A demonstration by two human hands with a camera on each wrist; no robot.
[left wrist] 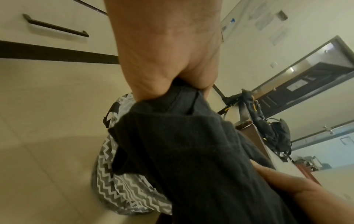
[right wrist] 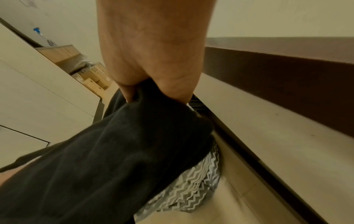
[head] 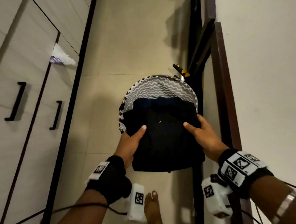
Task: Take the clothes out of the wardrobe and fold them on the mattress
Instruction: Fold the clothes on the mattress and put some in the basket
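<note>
A thick, folded black garment, flat and squarish, is held over the chevron-patterned basket, the left hand and right hand each gripping 1 side edge.

Left hand at 7 o'clock, right hand at 4 o'clock; both forearms extended forward, thumbs on top, fingers gripping.
</note>
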